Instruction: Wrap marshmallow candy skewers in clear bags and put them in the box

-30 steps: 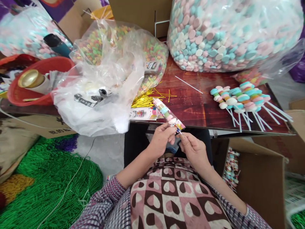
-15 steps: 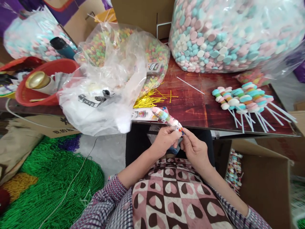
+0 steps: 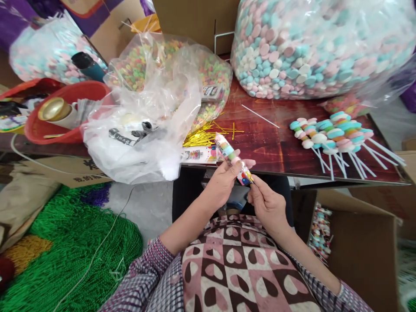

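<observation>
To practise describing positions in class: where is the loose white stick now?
In the head view, the white stick lies on the table right of centre, between the gold strips and marshmallow skewers.

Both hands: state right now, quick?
Left hand: closed, holding the long, clear-plastic-wrapped pastel marshmallow skewer.
Right hand: closed, pinching its near end.

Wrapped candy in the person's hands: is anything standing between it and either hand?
Nothing visible does. The left hand grips the wrapped candy around its middle, and the right hand pinches its nearer end.
</observation>
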Motion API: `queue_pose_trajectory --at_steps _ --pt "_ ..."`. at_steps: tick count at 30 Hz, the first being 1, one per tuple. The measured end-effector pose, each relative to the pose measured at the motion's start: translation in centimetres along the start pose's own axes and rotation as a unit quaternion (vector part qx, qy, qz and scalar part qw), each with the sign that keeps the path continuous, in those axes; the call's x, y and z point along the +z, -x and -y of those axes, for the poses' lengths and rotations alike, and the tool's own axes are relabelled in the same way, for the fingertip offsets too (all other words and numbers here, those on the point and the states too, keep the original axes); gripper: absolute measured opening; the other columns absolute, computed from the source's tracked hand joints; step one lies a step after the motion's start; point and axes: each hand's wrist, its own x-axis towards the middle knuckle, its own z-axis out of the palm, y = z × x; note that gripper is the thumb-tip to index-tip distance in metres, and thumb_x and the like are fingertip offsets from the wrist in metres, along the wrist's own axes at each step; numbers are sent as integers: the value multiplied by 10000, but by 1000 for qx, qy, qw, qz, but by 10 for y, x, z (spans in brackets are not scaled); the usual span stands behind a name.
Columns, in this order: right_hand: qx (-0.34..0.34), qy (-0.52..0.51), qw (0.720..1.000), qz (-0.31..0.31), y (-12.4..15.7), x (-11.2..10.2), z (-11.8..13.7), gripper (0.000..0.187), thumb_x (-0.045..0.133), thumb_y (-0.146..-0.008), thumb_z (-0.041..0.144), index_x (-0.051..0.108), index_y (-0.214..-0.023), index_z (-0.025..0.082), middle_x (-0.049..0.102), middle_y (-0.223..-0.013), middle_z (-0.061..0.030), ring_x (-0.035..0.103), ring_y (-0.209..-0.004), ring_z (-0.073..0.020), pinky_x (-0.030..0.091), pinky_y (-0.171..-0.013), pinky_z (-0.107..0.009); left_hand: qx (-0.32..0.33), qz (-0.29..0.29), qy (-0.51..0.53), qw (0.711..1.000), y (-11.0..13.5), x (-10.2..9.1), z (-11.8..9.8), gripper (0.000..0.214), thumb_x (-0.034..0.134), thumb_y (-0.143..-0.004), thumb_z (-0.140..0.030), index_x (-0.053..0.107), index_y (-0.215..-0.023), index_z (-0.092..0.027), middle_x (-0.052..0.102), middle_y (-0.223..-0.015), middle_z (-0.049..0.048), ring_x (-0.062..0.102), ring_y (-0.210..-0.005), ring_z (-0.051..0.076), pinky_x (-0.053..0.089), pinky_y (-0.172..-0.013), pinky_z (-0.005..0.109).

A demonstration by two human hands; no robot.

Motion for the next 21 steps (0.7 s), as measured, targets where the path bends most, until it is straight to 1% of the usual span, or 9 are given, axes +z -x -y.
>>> queue_pose_trajectory --at_steps 4,8,10,12,14,16,18,19,21 --pt "4 -7 1000 -5 0 -1 2 376 456 -952 326 661 -1235 188 598 -576 22 529 -465 -113 469 -508 -242 -20 22 10 1000 0 2 3 487 661 -847 -406 547 -1264 -182 747 -922 62 663 -857 164 451 -897 342" --pt "13 -27 1000 0 0 0 3 379 471 -948 322 664 -1242 182 589 -574 28 519 -467 -107 466 -505 -240 -18 56 -43 997 0 -1 5 445 622 -869 -466 608 -1225 -200 750 -984 70 665 -906 168 453 -918 337" --pt "19 -37 999 0 1 1 3 380 478 -945 324 666 -1249 191 585 -571 31 519 -471 -107 462 -499 -236 -20 67 -61 996 0 -1 6 460 614 -864 -503 627 -1206 -194 749 -1002 82 669 -925 184 469 -891 337" --pt "23 -45 999 0 1 2 3 379 483 -944 324 670 -1247 194 577 -563 34 514 -470 -105 459 -498 -233 -27 71 -56 995 0 -1 7 484 624 -848 -524 638 -1183 -175 751 -984 95 675 -938 204 485 -864 340" --pt "23 -50 998 11 0 0 5 381 484 -944 325 668 -1250 191 571 -554 38 510 -470 -104 461 -502 -233 -33 69 -41 996 -1 1 6 464 646 -830 -524 663 -1111 -155 751 -941 99 678 -944 215 490 -865 344" --pt "13 -52 998 38 0 -6 7 376 502 -937 328 677 -1237 186 566 -545 40 512 -474 -107 469 -514 -238 -34 64 -21 997 -1 1 5 400 678 -807 -508 682 -971 -144 742 -883 90 677 -923 212 487 -879 347" --pt "2 -53 996 67 -2 -17 8 340 530 -923 342 721 -1155 183 567 -540 34 517 -481 -112 476 -526 -246 -33 52 -6 998 0 0 2 350 707 -783 -490 651 -817 -146 710 -798 65 667 -868 193 481 -875 342" --pt "6 -56 996 66 -4 -23 8 317 538 -921 354 745 -1091 184 570 -544 27 520 -486 -114 477 -529 -248 -34 46 -4 998 1 0 1 345 721 -771 -482 620 -760 -152 676 -736 42 653 -815 175 479 -853 330" --pt "36 -71 997 22 -9 -33 7 304 540 -925 387 764 -995 194 586 -574 12 537 -521 -122 486 -554 -255 -53 43 -11 998 4 -1 0 361 740 -750 -478 568 -708 -164 559 -605 -15 588 -669 131 472 -771 306"
